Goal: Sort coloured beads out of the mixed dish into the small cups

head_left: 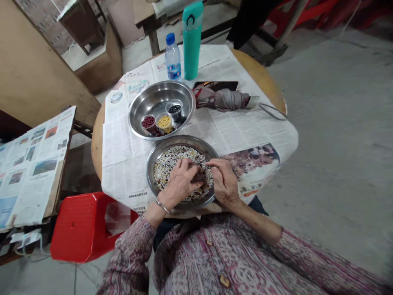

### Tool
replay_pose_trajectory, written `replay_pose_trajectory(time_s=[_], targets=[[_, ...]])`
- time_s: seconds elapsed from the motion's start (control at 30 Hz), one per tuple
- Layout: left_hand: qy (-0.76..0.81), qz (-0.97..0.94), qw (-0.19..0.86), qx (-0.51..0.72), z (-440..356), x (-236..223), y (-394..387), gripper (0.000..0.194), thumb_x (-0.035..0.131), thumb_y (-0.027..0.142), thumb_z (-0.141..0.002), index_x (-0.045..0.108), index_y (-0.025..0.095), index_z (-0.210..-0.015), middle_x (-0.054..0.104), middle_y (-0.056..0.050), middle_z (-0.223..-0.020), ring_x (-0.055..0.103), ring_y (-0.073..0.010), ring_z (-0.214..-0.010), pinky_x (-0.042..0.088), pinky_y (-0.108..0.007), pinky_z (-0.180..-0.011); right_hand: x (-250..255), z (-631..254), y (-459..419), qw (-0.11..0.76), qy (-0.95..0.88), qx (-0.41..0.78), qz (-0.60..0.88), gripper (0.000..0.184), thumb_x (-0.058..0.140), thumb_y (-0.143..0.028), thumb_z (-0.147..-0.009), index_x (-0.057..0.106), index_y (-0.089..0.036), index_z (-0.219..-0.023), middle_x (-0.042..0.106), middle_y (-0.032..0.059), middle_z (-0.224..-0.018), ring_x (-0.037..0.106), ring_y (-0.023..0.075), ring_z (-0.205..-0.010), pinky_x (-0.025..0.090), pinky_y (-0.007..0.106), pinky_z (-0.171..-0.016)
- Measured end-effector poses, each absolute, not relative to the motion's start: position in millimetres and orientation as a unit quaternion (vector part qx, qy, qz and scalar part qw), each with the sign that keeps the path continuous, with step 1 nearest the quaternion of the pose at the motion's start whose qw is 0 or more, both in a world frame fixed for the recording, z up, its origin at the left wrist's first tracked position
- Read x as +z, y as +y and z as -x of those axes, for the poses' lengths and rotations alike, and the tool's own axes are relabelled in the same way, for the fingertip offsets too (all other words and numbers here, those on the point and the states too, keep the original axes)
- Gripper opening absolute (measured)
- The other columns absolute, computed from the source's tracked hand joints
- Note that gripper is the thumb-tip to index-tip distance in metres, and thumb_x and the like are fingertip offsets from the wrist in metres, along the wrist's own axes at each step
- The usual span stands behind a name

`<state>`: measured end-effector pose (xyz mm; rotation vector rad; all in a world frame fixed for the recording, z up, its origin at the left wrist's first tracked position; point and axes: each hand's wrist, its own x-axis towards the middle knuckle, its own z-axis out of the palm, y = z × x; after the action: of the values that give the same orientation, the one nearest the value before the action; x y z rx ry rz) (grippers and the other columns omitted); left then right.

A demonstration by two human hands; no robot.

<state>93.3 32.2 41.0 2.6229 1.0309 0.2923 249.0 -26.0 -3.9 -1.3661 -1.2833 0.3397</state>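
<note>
At the table's (278,90) near edge, we curl our left hand (181,178) over mixed grains (167,164) inside the near bowl (149,174); our right hand (224,180) bunches its fingers above the right rim. We cannot tell whether either grips anything. Just beyond, the far bowl (143,104) holds three cups (164,123). Right of it, a folded umbrella (221,100) partly hides a phone (231,85); a water bottle (173,61) and green bottle (192,47) stand farthest.

Apparently a home — newspapered table (266,76); plastic stool (73,225).
</note>
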Motion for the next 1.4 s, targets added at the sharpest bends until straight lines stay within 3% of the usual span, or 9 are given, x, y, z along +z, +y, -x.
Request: replay_pose_trajectory(time_s=[0.13, 0.27, 0.43, 0.57, 0.7, 0.83, 0.97, 1.23, 1.4], targets=[[0.317, -0.927, 0.182, 0.085, -79.1, 45.5, 18.0, 0.023, 0.056, 0.005, -0.091, 0.064, 0.023, -0.102, 0.059, -0.004, -0.102, 0.057, -0.0209, -0.098, 0.056, -0.036, -0.089, -3.7, -249.0, -25.8, 0.578, -0.551, 0.145, 0.585, 0.023, 0.042, -0.030, -0.101, 0.064, -0.025, -0.104, 0.068, 0.0067, -0.100, 0.064, 0.0247, -0.099, 0.052, 0.044, -0.091], [0.366, -0.918, 0.138, 0.071, -49.6, 53.9, 16.6, 0.026, 0.047, 0.003, -0.095, 0.063, 0.022, -0.100, 0.059, -0.005, -0.099, 0.057, -0.0204, -0.095, 0.057, -0.036, -0.086, -3.1, -249.1, -25.7, 0.582, -0.549, 0.144, 0.581, 0.021, 0.044, -0.030, -0.101, 0.064, -0.025, -0.103, 0.068, 0.0060, -0.099, 0.064, 0.0245, -0.098, 0.052, 0.043, -0.089], [0.454, -0.882, 0.050, 0.121, -30.6, 58.5, 24.0, 0.031, 0.045, 0.001, -0.094, 0.061, 0.022, -0.110, 0.055, -0.009, -0.117, 0.054, -0.0242, -0.106, 0.056, -0.041, -0.090, -3.1, -249.0, -25.5, 0.581, -0.543, 0.156, 0.586, 0.021, 0.045, -0.031, -0.100, 0.065, -0.025, -0.102, 0.068, 0.0058, -0.099, 0.063, 0.0247, -0.098, 0.052, 0.043, -0.090], [0.492, -0.860, 0.027, 0.136, -39.3, 57.0, 23.0, 0.021, 0.058, 0.017, -0.096, 0.058, 0.022, -0.116, 0.055, -0.011, -0.122, 0.053, -0.0280, -0.109, 0.055, -0.046, -0.092, -4.5, -249.0, -25.2, 0.588, -0.542, 0.159, 0.579, 0.021, 0.046, -0.029, -0.100, 0.066, -0.025, -0.103, 0.068, 0.0060, -0.101, 0.063, 0.0241, -0.099, 0.051, 0.042, -0.091], [0.489, -0.867, 0.069, 0.068, -60.4, 57.1, 17.8, 0.052, 0.076, 0.037, -0.086, 0.054, 0.023, -0.131, 0.053, -0.013, -0.131, 0.052, -0.0332, -0.114, 0.055, -0.049, -0.091, -5.2, -249.0, -24.9, 0.588, -0.540, 0.155, 0.581, 0.021, 0.046, -0.030, -0.100, 0.066, -0.025, -0.102, 0.069, 0.0059, -0.099, 0.063, 0.0243, -0.098, 0.051, 0.042, -0.090], [0.473, -0.868, 0.147, 0.013, -83.6, 58.2, 18.2, 0.025, 0.063, 0.016, -0.094, 0.062, 0.022, -0.118, 0.058, -0.009, -0.115, 0.056, -0.0252, -0.107, 0.053, -0.042, -0.097, -5.4, -249.0, -25.0, 0.592, -0.541, 0.154, 0.577, 0.020, 0.046, -0.029, -0.100, 0.066, -0.025, -0.103, 0.069, 0.0054, -0.099, 0.063, 0.0236, -0.097, 0.051, 0.042, -0.090], [0.437, -0.870, 0.226, 0.012, -95.2, 59.3, 21.4, 0.023, 0.050, 0.003, -0.094, 0.066, 0.017, -0.104, 0.062, -0.006, -0.102, 0.061, -0.0199, -0.099, 0.053, -0.035, -0.096, -6.2, -249.2, -25.1, 0.592, -0.544, 0.151, 0.575, 0.020, 0.047, -0.028, -0.100, 0.066, -0.025, -0.103, 0.069, 0.0051, -0.099, 0.063, 0.0236, -0.097, 0.051, 0.042, -0.089], [0.363, -0.900, 0.241, -0.001, -55.6, 79.2, 7.8, 0.021, 0.044, 0.011, -0.102, 0.064, 0.018, -0.104, 0.064, -0.005, -0.104, 0.059, -0.0190, -0.103, 0.050, -0.039, -0.104, -7.0, -249.9, -24.7, 0.591, -0.554, 0.140, 0.570, 0.017, 0.049, -0.025, -0.099, 0.066, -0.026, -0.105, 0.068, 0.0045, -0.100, 0.063, 0.0229, -0.097, 0.051, 0.041, -0.088], [0.347, -0.906, 0.239, -0.046, -33.6, 86.3, 1.6, 0.005, 0.057, 0.021, -0.100, 0.062, 0.019, -0.100, 0.060, -0.004, -0.107, 0.056, -0.0201, -0.105, 0.049, -0.041, -0.105, -6.2, -249.8, -24.9, 0.593, -0.553, 0.139, 0.569, 0.017, 0.050, -0.024, -0.099, 0.066, -0.025, -0.105, 0.068, 0.0049, -0.100, 0.063, 0.0232, -0.098, 0.050, 0.041, -0.089]])
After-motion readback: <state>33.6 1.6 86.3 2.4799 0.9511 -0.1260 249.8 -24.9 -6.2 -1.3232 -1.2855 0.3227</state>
